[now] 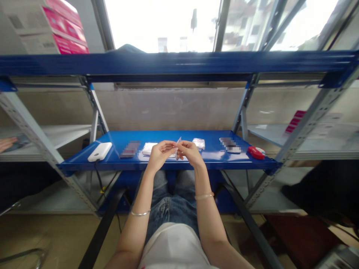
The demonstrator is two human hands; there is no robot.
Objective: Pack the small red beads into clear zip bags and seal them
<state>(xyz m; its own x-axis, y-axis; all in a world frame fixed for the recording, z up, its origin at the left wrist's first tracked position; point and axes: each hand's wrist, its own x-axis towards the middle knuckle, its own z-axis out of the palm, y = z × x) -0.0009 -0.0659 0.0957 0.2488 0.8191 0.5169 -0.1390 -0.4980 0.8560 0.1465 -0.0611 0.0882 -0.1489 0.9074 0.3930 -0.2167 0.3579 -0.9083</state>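
Observation:
My left hand [163,152] and my right hand [190,150] meet over the front of the blue shelf [157,136]. Both are closed, their fingertips pinching a small clear plastic bag [178,141] between them. What the bag contains is too small to make out. Left of my left hand lies a stack of white plastic packets [148,148]. Just beyond my right hand sits another whitish packet [199,143]. Part of a pale item under my hands is hidden by them.
A white device [100,151] with a black cable lies at the left, beside a blurred-out dark rectangle [130,149]. To the right are a phone-like slab [230,145] and a red and white object [256,152]. An upper blue beam [179,63] crosses ahead. Another person's hand [8,144] shows far left.

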